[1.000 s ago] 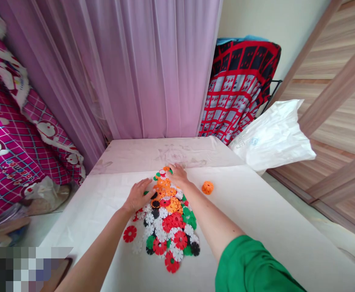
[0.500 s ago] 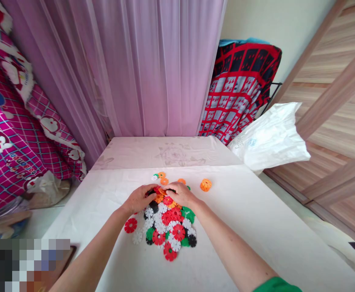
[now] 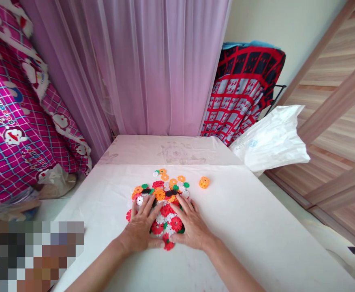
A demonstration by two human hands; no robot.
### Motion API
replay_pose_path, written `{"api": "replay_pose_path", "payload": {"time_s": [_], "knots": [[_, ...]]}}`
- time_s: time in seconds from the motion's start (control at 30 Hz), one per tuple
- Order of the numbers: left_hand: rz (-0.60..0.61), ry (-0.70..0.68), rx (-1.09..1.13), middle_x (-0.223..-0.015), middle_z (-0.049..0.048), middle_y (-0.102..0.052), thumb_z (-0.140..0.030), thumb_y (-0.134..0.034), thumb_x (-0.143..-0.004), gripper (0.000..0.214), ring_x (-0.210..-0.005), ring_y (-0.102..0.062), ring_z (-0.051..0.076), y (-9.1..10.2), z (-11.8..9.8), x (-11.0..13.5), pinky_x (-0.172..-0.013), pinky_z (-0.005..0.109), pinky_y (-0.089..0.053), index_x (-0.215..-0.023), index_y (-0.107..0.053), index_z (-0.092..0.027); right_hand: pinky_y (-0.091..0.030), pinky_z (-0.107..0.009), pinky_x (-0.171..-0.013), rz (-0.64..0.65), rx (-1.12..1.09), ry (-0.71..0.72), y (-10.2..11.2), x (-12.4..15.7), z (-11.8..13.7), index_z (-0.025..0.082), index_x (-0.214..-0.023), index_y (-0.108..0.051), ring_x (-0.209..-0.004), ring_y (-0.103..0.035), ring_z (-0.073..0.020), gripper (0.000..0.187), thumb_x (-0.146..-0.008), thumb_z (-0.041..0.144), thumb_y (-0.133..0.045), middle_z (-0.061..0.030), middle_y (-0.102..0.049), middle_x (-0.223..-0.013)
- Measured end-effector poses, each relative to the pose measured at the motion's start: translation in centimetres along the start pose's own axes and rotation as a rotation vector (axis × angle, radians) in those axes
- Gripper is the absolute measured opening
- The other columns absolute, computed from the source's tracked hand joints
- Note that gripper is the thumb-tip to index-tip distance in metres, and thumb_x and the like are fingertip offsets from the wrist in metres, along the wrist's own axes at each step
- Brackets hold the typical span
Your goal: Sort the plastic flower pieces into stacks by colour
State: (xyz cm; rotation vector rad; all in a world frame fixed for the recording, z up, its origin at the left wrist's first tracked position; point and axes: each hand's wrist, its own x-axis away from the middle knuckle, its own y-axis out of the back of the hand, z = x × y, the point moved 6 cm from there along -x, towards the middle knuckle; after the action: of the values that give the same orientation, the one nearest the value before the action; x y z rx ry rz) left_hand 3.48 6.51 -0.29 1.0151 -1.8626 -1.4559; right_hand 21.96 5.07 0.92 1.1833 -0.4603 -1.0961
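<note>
A heap of notched plastic discs (image 3: pixel 167 210) in red, white, orange, green and black lies on the white-covered table (image 3: pixel 244 231). My left hand (image 3: pixel 142 227) rests over the heap's left side with its fingers spread. On the right side, my right hand (image 3: pixel 192 225) lies with its fingers apart, its thumb near a red disc (image 3: pixel 169 245) at the heap's near end. Neither hand grips a disc; some discs are hidden beneath them. An orange cluster of joined discs (image 3: pixel 204 182) sits apart, to the right of the heap.
A white plastic bag (image 3: pixel 271 140) stands past the table's right edge. Behind the table hangs a purple curtain (image 3: pixel 153 69). Pink patterned cloth (image 3: pixel 22 121) hangs at the left, and wooden doors (image 3: pixel 335 121) are at the right. The lower left corner is blurred out.
Both hands have moved from the heap's far part back towards me and opened flat over its sides. The far discs now show, spread wider. The view has shifted slightly.
</note>
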Motion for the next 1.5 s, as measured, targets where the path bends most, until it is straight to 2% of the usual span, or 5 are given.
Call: {"api": "replay_pose_path", "payload": {"time_s": [0.4,0.57,0.7,1.1,1.5], "knots": [[-0.271,0.187,-0.032,-0.155,0.0106,-0.043,-0.065,-0.056,-0.083,0.067,-0.144,-0.034,0.039,2.3,2.3,-2.4,-0.115,0.071,-0.004,-0.143,-0.050,-0.035,-0.041,-0.046,-0.106,-0.342,-0.002,-0.177,1.2,-5.4,-5.2,0.025,-0.128,-0.062,-0.127,-0.053,-0.0262,0.038,-0.094,0.036,-0.050,-0.0119,-0.059,-0.136],[-0.149,0.226,0.011,-0.159,0.0089,-0.036,-0.061,-0.054,-0.086,0.065,-0.147,-0.027,0.040,3.0,1.9,-5.0,-0.114,0.073,-0.006,-0.146,-0.046,-0.036,-0.044,-0.052,-0.101,-0.223,0.084,-0.433,0.1,-9.6,-5.9,0.021,-0.122,-0.066,-0.121,-0.055,-0.0337,0.038,-0.089,0.038,-0.059,-0.0179,-0.063,-0.125],[-0.080,0.218,0.045,-0.158,0.0080,-0.039,-0.061,-0.056,-0.085,0.062,-0.146,-0.031,0.040,3.2,1.8,-6.0,-0.114,0.073,-0.009,-0.142,-0.051,-0.036,-0.048,-0.038,-0.099,-0.112,-0.040,-0.239,-0.2,-11.5,-4.0,0.026,-0.112,-0.070,-0.112,-0.062,-0.0237,0.028,-0.090,0.023,-0.053,-0.0078,-0.071,-0.115],[-0.428,0.270,0.065,-0.140,0.0108,-0.060,-0.048,-0.048,-0.094,0.045,-0.134,-0.050,0.029,2.3,3.1,-1.3,-0.117,0.057,-0.025,-0.131,-0.060,-0.025,-0.045,-0.045,-0.106,-0.292,-0.115,0.075,1.0,-5.2,-0.4,0.027,-0.103,-0.074,-0.115,-0.062,-0.0224,0.024,-0.091,0.021,-0.055,-0.0041,-0.072,-0.118],[-0.737,0.533,0.225,-0.134,0.0123,-0.063,-0.036,-0.041,-0.093,0.036,-0.132,-0.050,0.032,2.2,5.6,0.2,-0.111,0.057,-0.035,-0.112,-0.068,-0.022,-0.054,-0.033,-0.079,-0.579,-0.156,-0.289,2.1,-2.1,-4.5,0.023,-0.088,-0.073,-0.084,-0.068,-0.0208,0.022,-0.087,0.023,-0.051,-0.0054,-0.076,-0.090]]}}
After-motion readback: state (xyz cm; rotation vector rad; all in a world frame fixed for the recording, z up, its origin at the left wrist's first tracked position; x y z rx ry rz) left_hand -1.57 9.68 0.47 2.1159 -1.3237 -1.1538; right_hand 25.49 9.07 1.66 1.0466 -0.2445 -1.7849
